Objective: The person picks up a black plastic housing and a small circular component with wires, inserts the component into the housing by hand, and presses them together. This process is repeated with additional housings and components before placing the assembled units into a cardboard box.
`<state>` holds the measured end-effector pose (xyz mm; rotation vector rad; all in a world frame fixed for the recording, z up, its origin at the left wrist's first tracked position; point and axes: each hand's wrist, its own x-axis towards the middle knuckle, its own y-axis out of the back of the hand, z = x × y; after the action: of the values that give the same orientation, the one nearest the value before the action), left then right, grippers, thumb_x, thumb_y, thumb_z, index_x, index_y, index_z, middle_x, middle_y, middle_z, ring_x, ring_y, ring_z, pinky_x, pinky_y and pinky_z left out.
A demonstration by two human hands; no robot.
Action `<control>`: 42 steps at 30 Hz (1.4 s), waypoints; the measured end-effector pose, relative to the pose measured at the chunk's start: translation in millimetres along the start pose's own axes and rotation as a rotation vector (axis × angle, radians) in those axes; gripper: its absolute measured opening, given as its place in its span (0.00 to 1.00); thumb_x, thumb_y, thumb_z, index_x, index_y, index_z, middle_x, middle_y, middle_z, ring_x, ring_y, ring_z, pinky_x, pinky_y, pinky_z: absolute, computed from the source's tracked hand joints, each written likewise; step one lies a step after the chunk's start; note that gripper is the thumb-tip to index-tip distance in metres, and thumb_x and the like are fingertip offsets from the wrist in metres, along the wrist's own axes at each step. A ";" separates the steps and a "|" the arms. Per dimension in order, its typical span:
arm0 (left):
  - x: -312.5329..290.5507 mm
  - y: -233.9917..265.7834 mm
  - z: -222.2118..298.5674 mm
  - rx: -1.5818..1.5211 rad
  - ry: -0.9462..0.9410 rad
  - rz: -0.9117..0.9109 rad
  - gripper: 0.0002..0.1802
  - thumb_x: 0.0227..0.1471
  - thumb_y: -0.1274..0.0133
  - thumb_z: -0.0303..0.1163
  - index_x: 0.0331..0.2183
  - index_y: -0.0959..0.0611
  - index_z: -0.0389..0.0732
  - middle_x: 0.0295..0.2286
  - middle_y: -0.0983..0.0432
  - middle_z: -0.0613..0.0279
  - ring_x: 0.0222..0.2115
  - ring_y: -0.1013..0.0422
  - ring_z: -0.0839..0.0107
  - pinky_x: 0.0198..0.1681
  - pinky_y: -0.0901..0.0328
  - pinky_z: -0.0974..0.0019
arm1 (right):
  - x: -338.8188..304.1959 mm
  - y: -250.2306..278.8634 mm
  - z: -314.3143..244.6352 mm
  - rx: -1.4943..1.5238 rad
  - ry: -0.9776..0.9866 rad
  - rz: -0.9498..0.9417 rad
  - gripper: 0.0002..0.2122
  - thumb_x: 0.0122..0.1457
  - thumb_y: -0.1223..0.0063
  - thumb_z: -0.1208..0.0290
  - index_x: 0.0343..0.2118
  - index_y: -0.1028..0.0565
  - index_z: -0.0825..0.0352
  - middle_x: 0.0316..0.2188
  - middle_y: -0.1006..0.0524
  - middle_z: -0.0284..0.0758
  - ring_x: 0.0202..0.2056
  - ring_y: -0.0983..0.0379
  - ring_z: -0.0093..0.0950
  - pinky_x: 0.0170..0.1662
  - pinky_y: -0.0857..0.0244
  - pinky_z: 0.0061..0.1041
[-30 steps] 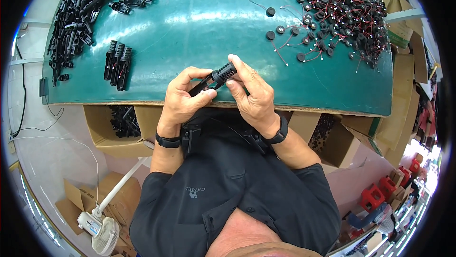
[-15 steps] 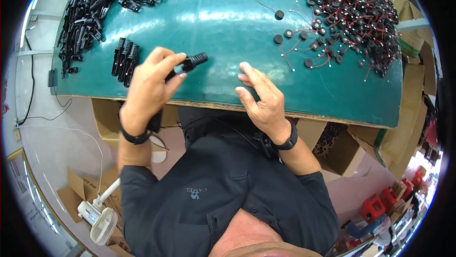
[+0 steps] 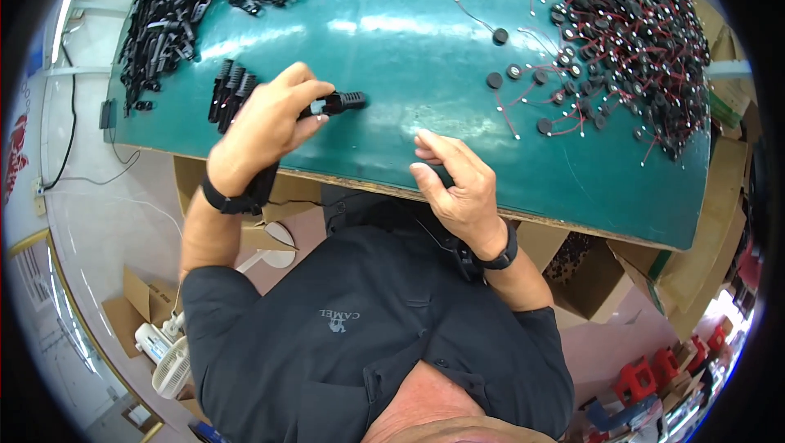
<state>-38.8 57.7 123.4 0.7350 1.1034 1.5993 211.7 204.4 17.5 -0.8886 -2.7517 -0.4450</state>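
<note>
My left hand [image 3: 270, 120] pinches a black plastic housing with a ribbed, spring-like end [image 3: 350, 100] between thumb and fingers. The ribbed end points right, just above the green table. Over the front edge of the table, my right hand [image 3: 464, 188] hovers with its fingers loosely bent and the thumb apart from them. A dark patch shows between thumb and palm; whether it is shadow or a thing I cannot make out. Behind my left hand, several similar black housings [image 3: 222, 93] lie side by side in a row, partly covered by the hand.
A heap of black housings [image 3: 168, 22] covers the far left of the green table [image 3: 384, 58]. At the far right is a large pile of round black parts with red wires [image 3: 625, 42], several of them loose [image 3: 494, 80]. Open cardboard boxes [image 3: 601, 279] stand below the edge.
The view has shifted, so the table appears further right. My left hand has turned the housing nearly level. My right hand's fingers have curled in slightly.
</note>
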 end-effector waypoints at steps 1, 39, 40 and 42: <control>-18.6 -10.8 -9.0 0.018 0.023 0.020 0.14 0.48 0.34 0.24 0.40 0.13 0.38 0.36 0.23 0.50 0.35 0.22 0.51 0.38 0.27 0.53 | 2.2 -1.1 -2.7 0.010 -0.005 -0.019 0.21 0.59 0.33 0.82 0.56 0.21 0.72 0.45 0.16 0.43 0.43 0.16 0.33 0.48 0.22 0.29; -46.7 -64.5 -28.1 0.080 -0.015 0.598 0.31 0.52 0.30 0.39 0.57 0.19 0.44 0.58 0.24 0.56 0.63 0.32 0.54 0.68 0.47 0.40 | 119.3 -59.4 -18.8 -0.309 0.479 -0.466 0.14 0.55 0.38 0.82 0.45 0.22 0.67 0.49 0.19 0.43 0.49 0.21 0.46 0.51 0.25 0.40; -40.6 -71.0 -21.9 0.065 -0.035 0.587 0.31 0.52 0.30 0.39 0.57 0.19 0.44 0.58 0.24 0.56 0.63 0.32 0.54 0.68 0.47 0.40 | 105.2 -49.9 -19.5 -0.323 0.460 -0.452 0.14 0.55 0.38 0.82 0.45 0.22 0.67 0.49 0.19 0.43 0.49 0.21 0.46 0.51 0.25 0.40; -32.0 -86.2 -14.9 -0.138 -0.084 0.402 0.30 0.51 0.30 0.34 0.56 0.18 0.42 0.54 0.21 0.55 0.57 0.27 0.54 0.65 0.41 0.46 | 79.8 -34.9 -17.3 -0.296 0.380 -0.376 0.16 0.54 0.35 0.80 0.47 0.22 0.67 0.51 0.19 0.43 0.49 0.20 0.45 0.51 0.24 0.39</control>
<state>-8.2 28.5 40.4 0.9653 0.8076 1.9394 129.4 213.9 49.4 -0.2852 -2.5230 -0.9942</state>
